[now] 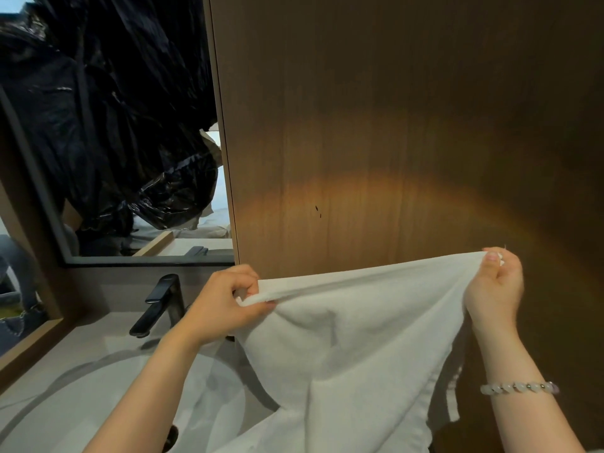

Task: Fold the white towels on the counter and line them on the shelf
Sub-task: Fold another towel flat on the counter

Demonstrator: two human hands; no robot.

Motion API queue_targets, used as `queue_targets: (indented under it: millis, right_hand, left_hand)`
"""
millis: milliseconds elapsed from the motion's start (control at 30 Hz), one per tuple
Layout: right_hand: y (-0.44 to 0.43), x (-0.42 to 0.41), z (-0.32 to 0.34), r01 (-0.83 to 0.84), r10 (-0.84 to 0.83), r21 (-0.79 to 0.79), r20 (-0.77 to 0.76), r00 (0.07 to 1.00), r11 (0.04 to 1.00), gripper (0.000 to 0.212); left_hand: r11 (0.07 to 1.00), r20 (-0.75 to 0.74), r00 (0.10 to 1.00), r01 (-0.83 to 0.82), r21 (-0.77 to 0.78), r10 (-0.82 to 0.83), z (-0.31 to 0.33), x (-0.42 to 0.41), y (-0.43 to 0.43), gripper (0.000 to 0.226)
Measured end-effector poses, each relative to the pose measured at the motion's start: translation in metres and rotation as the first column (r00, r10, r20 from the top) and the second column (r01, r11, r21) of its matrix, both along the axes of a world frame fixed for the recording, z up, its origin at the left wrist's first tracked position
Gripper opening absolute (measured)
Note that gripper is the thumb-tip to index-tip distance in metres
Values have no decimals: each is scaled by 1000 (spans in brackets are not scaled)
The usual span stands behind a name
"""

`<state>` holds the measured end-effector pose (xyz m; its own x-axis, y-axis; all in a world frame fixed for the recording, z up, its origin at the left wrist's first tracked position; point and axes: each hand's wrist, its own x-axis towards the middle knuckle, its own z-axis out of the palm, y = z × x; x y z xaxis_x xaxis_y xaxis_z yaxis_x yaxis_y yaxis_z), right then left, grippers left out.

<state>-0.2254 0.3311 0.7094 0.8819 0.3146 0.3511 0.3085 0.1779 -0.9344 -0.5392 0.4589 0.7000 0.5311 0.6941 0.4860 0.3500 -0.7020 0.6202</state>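
Both hands — left hand (225, 299), right hand (495, 282) — pinch the fluffy white towel's (343, 338) hemmed top edge taut before a wood-grain panel (392, 125).

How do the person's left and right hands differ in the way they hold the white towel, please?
The right hand is higher, before the wooden panel; the left hand sits lower, beside the black faucet. The right wrist wears a bead bracelet; the left wrist is bare. The left hand grips a bunched stretch of hem, the right a corner. Both pinch the top edge of the white towel, pulled between them.
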Motion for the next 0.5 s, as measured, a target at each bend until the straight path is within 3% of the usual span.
queue_targets:
  millis: [100, 233, 400, 500]
  right_hand:
    - [-2, 6, -2, 15, -16, -11, -6, 1000, 1000, 32]
    - [-4, 13, -8, 16, -16, -5, -29, 999, 1000, 30]
    - [-7, 21, -10, 42, -42, 4, -37, 998, 999, 30]
    - [-11, 25, -9, 45, -45, -1, -34, 998, 999, 31]
  left_hand:
    - [995, -5, 997, 79, -55, -79, 3, 4, -5, 42]
    - [994, -147, 987, 53, -91, -66, 4, 3, -6, 30]
    - [997, -281, 959, -47, -59, 28, 4, -7, -3, 57]
    - [994, -225, 972, -86, -68, 69, 12, -11, -5, 32]
